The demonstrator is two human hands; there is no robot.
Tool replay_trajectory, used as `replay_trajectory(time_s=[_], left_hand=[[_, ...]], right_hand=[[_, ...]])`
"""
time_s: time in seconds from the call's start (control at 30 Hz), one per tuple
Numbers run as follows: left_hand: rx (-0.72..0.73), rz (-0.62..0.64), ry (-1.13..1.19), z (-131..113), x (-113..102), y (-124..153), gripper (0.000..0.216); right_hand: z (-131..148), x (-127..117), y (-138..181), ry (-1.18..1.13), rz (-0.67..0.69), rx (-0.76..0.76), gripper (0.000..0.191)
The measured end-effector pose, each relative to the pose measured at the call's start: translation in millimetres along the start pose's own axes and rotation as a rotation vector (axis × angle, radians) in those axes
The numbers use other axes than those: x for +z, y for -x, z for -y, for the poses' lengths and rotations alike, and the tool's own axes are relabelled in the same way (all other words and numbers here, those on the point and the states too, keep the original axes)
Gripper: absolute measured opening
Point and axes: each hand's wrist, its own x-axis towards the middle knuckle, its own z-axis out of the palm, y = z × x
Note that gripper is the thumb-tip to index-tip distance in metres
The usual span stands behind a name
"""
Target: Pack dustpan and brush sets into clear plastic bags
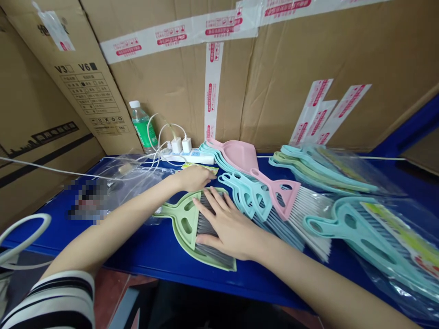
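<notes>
A green hand brush (pixel 187 224) with grey bristles lies inside a matching green dustpan (pixel 185 246) at the table's front. My right hand (pixel 228 224) rests flat on the bristles with its fingers spread. Beyond the brush, my left hand (pixel 197 178) is closed, its fingers curled down beside a yellow-green printed card (pixel 200 167). Whatever those fingers hold, if anything, is hidden beneath them. Just to the right are stacked blue hand brushes (pixel 260 201) and a pink hand brush (pixel 283 194). Behind these lies a pink dustpan (pixel 238 154) on blue ones.
Bagged blue brush-and-dustpan sets (pixel 363 237) cover the blue table's right side. A power strip (pixel 197 156) with white chargers and loose cables stands at the back, near a green-labelled bottle (pixel 144 128). Clear plastic bags (pixel 137 187) lie left. Cardboard walls (pixel 274 91) enclose the back.
</notes>
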Motion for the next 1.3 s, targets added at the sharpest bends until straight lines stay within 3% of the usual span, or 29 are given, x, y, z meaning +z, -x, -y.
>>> replay_trajectory(time_s=[0.27, 0.6, 0.77, 0.9, 1.07, 1.3], left_hand=[[-0.039, -0.005, -0.011, -7, -12, 12, 0.027], [-0.19, -0.254, 0.066, -6, -13, 36, 0.02], [-0.163, -0.315, 0.03, -12, -16, 51, 0.019], [-0.184, -0.37, -0.079, -21, -13, 66, 0.018], [-0.06, -0.363, -0.16, -34, -8, 79, 0.022], [0.165, -0.266, -0.199, -60, -8, 84, 0.027]], right_hand=[[-1, 0, -1, 0.013, -0.012, -0.012, 0.087], [0, 1, -1, 0.045, -0.025, -0.024, 0.084], [-2, 0, -1, 0.138, -0.17, -0.122, 0.077], [-5, -9, -2, 0.195, -0.362, -0.183, 0.044], [-14, -22, -4, 0.303, -0.514, -0.044, 0.03], [-23, -21, -7, 0.327, -0.415, 0.109, 0.035]])
